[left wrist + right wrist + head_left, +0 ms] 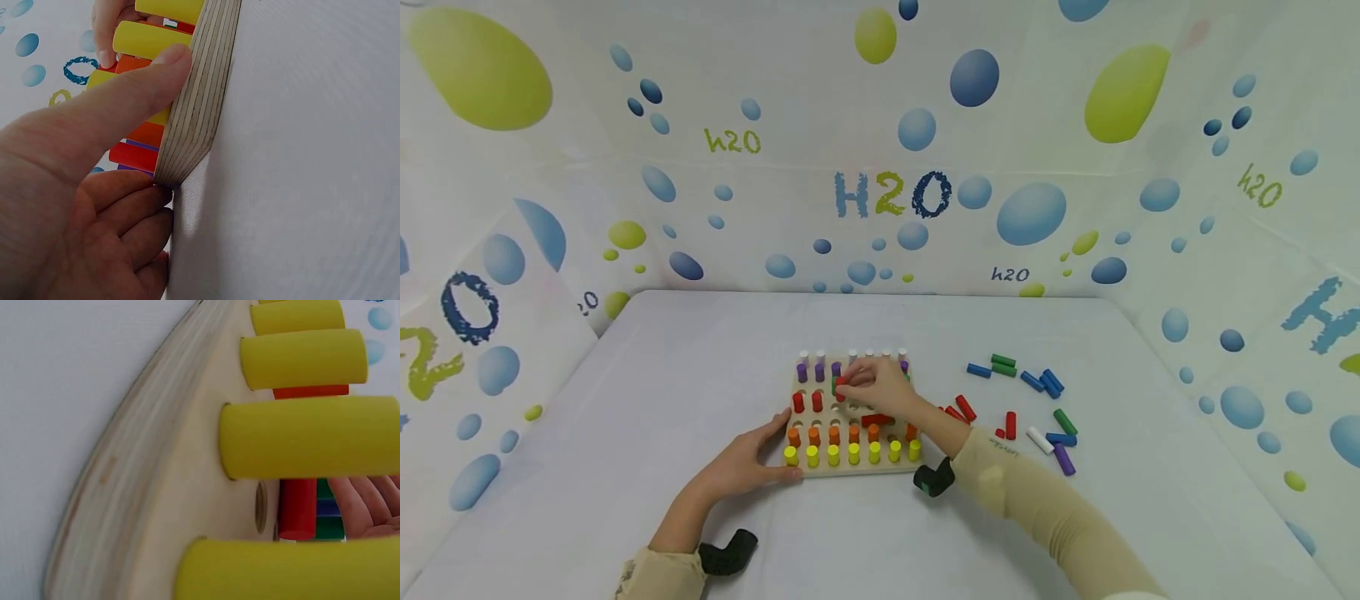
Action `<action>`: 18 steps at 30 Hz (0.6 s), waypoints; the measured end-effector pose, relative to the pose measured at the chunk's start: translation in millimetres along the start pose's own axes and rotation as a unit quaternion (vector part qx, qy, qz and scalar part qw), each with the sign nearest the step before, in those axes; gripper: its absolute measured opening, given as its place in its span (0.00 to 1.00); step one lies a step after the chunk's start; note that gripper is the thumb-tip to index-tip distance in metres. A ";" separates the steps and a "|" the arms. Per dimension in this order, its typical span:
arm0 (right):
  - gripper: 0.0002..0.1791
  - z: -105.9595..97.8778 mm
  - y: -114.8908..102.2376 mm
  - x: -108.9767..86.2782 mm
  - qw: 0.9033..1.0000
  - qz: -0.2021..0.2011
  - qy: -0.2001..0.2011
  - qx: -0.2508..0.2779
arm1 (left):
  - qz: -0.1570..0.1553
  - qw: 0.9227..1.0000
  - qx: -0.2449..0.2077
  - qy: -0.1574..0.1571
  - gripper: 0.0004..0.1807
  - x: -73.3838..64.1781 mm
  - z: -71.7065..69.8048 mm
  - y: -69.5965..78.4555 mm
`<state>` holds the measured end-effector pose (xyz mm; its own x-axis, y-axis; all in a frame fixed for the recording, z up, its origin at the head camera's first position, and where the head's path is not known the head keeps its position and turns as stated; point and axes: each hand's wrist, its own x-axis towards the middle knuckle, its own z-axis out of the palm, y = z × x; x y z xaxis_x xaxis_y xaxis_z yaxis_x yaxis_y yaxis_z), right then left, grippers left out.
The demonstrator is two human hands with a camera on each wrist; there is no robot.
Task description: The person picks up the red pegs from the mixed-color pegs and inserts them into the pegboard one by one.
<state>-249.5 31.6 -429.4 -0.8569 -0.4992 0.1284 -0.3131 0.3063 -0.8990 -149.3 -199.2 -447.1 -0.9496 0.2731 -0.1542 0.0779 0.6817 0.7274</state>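
Note:
A wooden pegboard (857, 474) lies on the table, bearing rows of upright coloured pegs. My left hand (741, 462) grips its near left corner, thumb at the front edge and fingers against the left side. Over the middle rows, my right hand (880, 390) pinches a red peg (840, 389) upright between thumb and fingertips. Two red pegs (807, 402) stand left of it in the same row. Another red peg (877, 421) lies on its side on the board below my right hand. In the right wrist view, yellow pegs (306, 437) fill the foreground.
Right of the board lie loose pegs: several red ones (966, 407), several blue ones (1051, 383), green ones (1003, 361), a white peg (1040, 440) and a purple peg (1063, 459). A white cloth covers the table (700, 350); a patterned sheet (790, 217) hangs behind it.

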 end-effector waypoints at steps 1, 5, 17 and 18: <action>0.07 1.3 0.8 0.2 1.000 -0.003 -0.004 -0.002 | 0.000 1.000 0.000 0.000 0.55 0.0 0.0 0.0; 0.07 6.1 2.7 1.3 1.000 0.007 -0.019 -0.012 | 0.000 1.000 0.002 0.000 0.55 1.1 -0.2 -1.2; 0.06 11.5 4.4 0.7 0.998 0.032 -0.024 -0.057 | 0.005 1.000 0.003 0.000 0.55 2.3 -1.1 -2.3; 0.06 11.7 4.5 0.7 0.998 0.032 -0.025 -0.057 | 0.006 1.000 0.004 0.000 0.55 2.0 -1.5 -2.1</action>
<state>-246.7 23.1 -438.3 -0.8567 -0.5136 0.0482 -0.3044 0.4278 -0.8511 -151.8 -201.1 -448.0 -0.9483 0.2816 -0.1465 0.0915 0.6845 0.7232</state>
